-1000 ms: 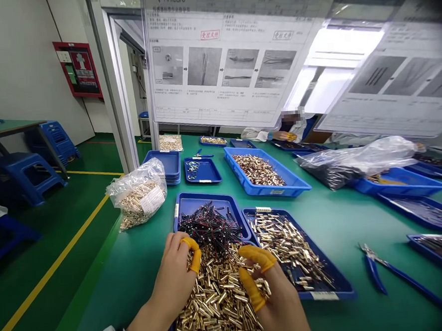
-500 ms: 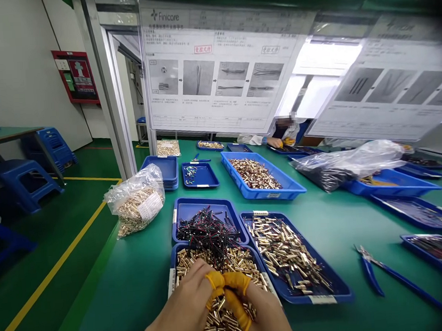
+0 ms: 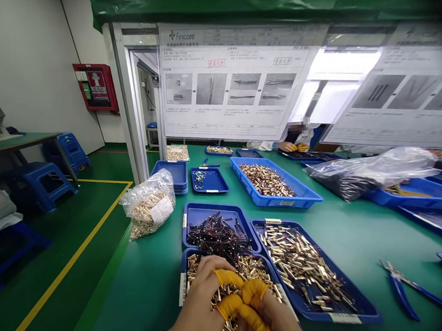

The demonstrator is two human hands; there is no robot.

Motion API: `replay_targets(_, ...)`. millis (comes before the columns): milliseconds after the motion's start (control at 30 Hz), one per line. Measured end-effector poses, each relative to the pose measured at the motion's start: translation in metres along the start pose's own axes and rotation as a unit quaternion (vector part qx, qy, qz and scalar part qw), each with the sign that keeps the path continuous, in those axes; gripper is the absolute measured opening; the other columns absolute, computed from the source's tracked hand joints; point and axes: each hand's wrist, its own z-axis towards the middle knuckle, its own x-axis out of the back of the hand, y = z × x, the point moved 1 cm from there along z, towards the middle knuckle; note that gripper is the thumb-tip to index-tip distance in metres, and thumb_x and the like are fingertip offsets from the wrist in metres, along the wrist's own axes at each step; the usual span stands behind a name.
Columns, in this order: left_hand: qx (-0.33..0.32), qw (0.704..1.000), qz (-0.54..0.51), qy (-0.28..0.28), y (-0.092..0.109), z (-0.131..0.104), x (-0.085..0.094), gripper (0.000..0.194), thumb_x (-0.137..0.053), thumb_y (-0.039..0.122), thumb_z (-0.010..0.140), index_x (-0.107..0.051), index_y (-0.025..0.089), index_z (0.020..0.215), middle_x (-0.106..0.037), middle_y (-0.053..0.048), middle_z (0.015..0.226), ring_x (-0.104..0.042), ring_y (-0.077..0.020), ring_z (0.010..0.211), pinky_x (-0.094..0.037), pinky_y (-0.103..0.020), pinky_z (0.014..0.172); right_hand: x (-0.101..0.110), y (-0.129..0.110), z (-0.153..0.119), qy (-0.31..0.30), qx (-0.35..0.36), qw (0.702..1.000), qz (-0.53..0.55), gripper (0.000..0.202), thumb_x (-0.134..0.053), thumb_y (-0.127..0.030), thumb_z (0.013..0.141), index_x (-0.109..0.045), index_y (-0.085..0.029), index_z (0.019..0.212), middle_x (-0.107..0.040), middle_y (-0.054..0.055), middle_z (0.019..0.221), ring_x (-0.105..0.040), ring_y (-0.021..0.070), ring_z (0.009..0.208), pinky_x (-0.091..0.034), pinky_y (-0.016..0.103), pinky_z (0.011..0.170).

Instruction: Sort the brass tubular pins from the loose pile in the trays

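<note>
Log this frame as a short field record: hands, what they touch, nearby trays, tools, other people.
left hand: fingertips in orange finger cots, pinched against the right's
right hand: same cots, fingers bunched
touching: brass parts tray
behind it: tray of black and red wire pieces
to the right: tray of brass-tipped pieces
tool: blue cutters on green table
other person: co-worker's hands at far end

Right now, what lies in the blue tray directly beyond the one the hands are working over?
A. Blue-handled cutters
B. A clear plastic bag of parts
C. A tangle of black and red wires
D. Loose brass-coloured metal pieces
C. The tray behind the near tray of brass pieces, where the left hand and right hand meet, holds black and red wires; the cutters and the plastic bag lie on the table.
</note>
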Motion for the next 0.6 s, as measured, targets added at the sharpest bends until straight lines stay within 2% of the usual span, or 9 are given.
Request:
replay_targets(100, 0.011, 0.999, -0.038, -0.023, 0.004, -0.002, -0.003, 0.012, -0.052, 0.009, 0.08, -0.059, 0.019, 0.079, -0.056, -0.005, 0.089, -0.049, -0.0203, 0.087, -0.04, -0.031, 0.078, -0.002, -0.003, 0.0, -0.049, -0.029, 0.997, 0.044, 0.04, -0.05, -0.059, 0.076, -0.053, -0.02, 0.078, -0.059, -0.001, 0.049, -0.061, 0.0158, 0.048, -0.044, 0.023, 0.05)
replay_targets(200, 0.032, 0.996, -0.068, -0.036, 0.004, -0.004, -0.003, 0.016, -0.05, 0.005, 0.079, -0.057, 0.018, 0.073, -0.055, -0.003, 0.082, -0.05, -0.0188, 0.082, -0.038, -0.028, 0.074, -0.004, -0.015, -0.001, -0.078, -0.053, 0.987, 0.129, 0.038, -0.051, -0.057, 0.077, -0.053, -0.02, 0.085, -0.059, -0.002, 0.053, -0.059, 0.0133, 0.046, -0.045, 0.022, 0.047)
replay_targets(333, 0.08, 0.993, -0.089, -0.022, 0.002, -0.004, -0.001, 0.011, -0.049, 0.01, 0.079, -0.055, 0.017, 0.072, -0.055, -0.003, 0.079, -0.049, -0.0184, 0.076, -0.037, -0.027, 0.068, -0.003, -0.028, -0.002, -0.114, -0.073, 0.964, 0.229, 0.036, -0.056, -0.053, 0.077, -0.054, -0.019, 0.088, -0.06, -0.003, 0.051, -0.057, 0.0107, 0.044, -0.044, 0.019, 0.046)
replay_targets(500, 0.113, 0.985, -0.126, -0.032, -0.002, -0.004, -0.002, 0.007, -0.05, 0.018, 0.081, -0.055, 0.016, 0.077, -0.055, -0.004, 0.08, -0.05, -0.0192, 0.077, -0.039, -0.027, 0.068, 0.002, -0.03, 0.004, -0.108, -0.053, 0.96, 0.253, 0.031, -0.062, -0.048, 0.075, -0.054, -0.019, 0.079, -0.063, -0.002, 0.052, -0.059, 0.0114, 0.045, -0.045, 0.021, 0.048)
replay_targets(600, 0.143, 0.985, -0.069, -0.062, -0.009, -0.005, -0.005, 0.009, -0.049, 0.013, 0.079, -0.054, 0.017, 0.085, -0.055, -0.004, 0.082, -0.05, -0.0187, 0.076, -0.04, -0.028, 0.068, 0.007, -0.028, 0.007, -0.072, -0.056, 0.97, 0.224, 0.029, -0.064, -0.046, 0.074, -0.054, -0.019, 0.077, -0.062, -0.003, 0.046, -0.059, 0.011, 0.043, -0.047, 0.021, 0.049)
